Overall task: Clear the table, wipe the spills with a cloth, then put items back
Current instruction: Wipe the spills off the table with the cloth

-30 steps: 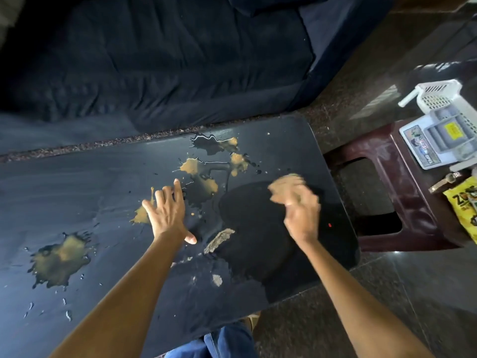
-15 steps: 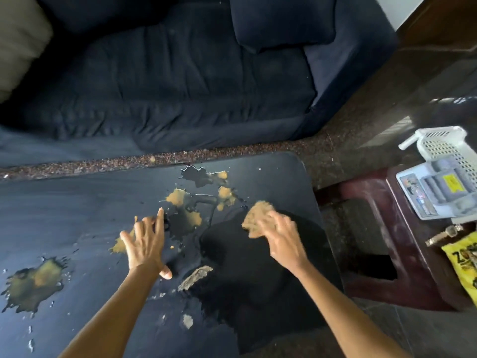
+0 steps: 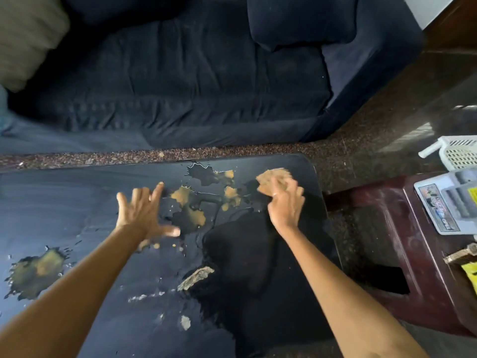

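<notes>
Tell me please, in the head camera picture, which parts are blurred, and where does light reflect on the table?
Head view: the left hand is smeared by motion blur, its fingers spread; the right hand on the tan cloth is a little sharper. The pale cushion at the top left corner is soft. Thin bright glints outline the wet spill near the table's far edge; the table top itself is dark.

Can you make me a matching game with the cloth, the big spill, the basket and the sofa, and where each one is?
Things:
1. tan cloth
2. big brown spill
3. white basket
4. dark blue sofa

Places:
A. behind the table's far edge
B. under the right hand, near the table's far right corner
C. on the stool at the right
D. on the table's left part

Pairs: 1-B, 2-D, 3-C, 4-A
</notes>
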`<control>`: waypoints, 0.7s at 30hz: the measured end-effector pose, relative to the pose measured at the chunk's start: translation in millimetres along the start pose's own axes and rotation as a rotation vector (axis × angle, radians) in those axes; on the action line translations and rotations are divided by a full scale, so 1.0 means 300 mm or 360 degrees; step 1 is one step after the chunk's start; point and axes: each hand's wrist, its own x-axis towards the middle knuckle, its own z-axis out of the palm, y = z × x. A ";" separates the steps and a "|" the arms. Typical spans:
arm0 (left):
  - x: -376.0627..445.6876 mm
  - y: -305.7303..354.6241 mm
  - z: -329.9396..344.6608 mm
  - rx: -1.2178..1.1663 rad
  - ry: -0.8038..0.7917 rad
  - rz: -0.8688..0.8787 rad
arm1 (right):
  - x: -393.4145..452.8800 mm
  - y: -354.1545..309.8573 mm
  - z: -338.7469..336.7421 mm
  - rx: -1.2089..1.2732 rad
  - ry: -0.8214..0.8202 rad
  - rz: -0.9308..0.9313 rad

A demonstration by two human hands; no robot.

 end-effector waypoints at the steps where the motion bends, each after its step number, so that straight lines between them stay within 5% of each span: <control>1: 0.021 -0.028 -0.007 -0.0180 0.0028 -0.0088 | 0.033 0.015 -0.012 0.0024 0.0030 0.0257; 3: 0.060 -0.065 -0.015 -0.0307 0.0096 -0.0216 | 0.100 -0.009 -0.022 0.0179 0.0010 0.0770; 5: 0.096 -0.087 -0.020 -0.0219 0.0115 -0.0274 | 0.135 -0.116 -0.011 0.0282 -0.0019 0.0932; 8: 0.156 -0.101 -0.037 -0.0126 0.0134 -0.0360 | 0.080 -0.361 0.039 0.0295 0.0131 0.0186; 12: 0.194 -0.115 -0.052 -0.0198 0.0127 -0.0425 | -0.070 -0.654 0.137 0.0149 -0.0276 -0.0816; 17: 0.195 -0.097 -0.066 -0.0230 0.0102 -0.0345 | -0.041 -0.583 0.182 0.0159 -0.0255 -0.0828; 21: 0.210 -0.083 -0.081 -0.0180 0.0113 -0.0327 | 0.102 -0.373 0.110 0.0109 -0.0150 -0.0463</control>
